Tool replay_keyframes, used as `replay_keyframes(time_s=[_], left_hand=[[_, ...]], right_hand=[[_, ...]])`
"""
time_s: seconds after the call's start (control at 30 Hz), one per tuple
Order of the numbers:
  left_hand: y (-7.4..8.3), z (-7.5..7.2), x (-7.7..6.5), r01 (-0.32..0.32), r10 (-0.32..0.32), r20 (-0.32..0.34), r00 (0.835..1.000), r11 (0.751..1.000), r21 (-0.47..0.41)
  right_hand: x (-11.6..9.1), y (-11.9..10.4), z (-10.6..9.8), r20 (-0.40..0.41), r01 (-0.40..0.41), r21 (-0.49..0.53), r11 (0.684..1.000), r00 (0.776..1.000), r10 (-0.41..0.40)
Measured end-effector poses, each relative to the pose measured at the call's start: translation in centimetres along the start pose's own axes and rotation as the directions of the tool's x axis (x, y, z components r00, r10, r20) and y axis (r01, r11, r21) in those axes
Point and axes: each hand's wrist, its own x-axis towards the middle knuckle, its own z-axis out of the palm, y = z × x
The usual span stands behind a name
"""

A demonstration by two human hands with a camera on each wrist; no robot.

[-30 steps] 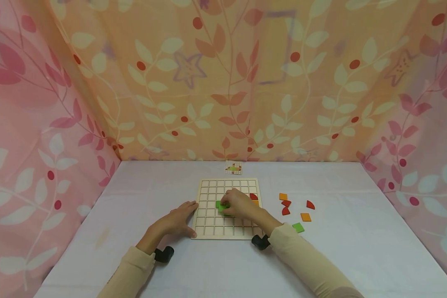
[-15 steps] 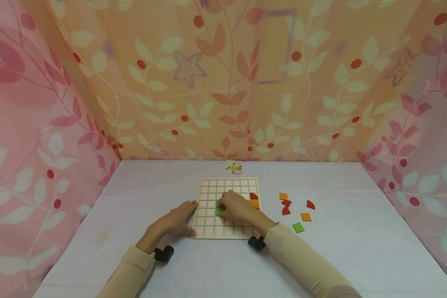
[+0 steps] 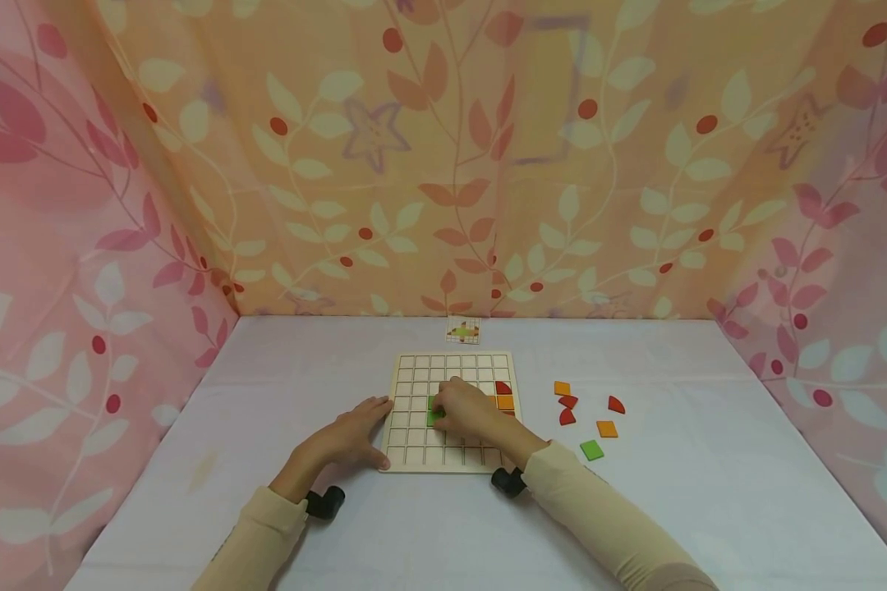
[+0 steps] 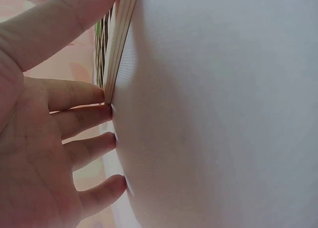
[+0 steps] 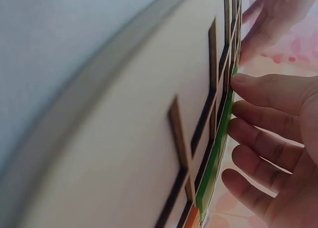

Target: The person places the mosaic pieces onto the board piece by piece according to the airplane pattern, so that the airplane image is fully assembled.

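Note:
A pale wooden grid board [image 3: 406,456] lies flat on the table. My left hand [image 3: 349,435] rests at its left side with fingers spread; in the left wrist view, the thumb and nearest fingertips touch the board's edge [image 4: 120,44]. Over the middle of the grid, my right hand [image 3: 467,409] touches green square tiles [image 3: 434,419] set in the cells. The right wrist view shows its thumb and fingertips against the green tiles [image 5: 211,163], fingers fairly straight. A red quarter-round tile [image 3: 503,387] and an orange square tile [image 3: 506,402] sit at the grid's right side.
Right of the board lie loose pieces: orange squares [image 3: 607,429], red quarter-rounds [image 3: 617,405] and a green square [image 3: 592,450]. A small pattern card [image 3: 463,332] lies behind the board. Floral cloth [image 3: 310,205] hangs around the white table.
My right fingers have lowered the tilted green tile they held and moved slightly left; the green now lies flat in the grid. My left hand has stayed in place.

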Motion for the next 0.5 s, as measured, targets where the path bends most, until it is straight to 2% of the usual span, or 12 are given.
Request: replay_keyframes(time_s=[0.3,0.5], left_hand=[[-0.1,0.1,0.0,0.005,-0.005,-0.002,1.0,1.0,0.0],[0.0,0.2,0.0,-0.003,0.003,-0.013,1.0,1.0,0.017]], right_hand=[[-0.1,0.3,-0.1,-0.015,-0.006,0.02,1.0,1.0,0.007],[-1.2,1.0,-0.8,-0.038,0.009,0.081,0.997,0.999,-0.006]])
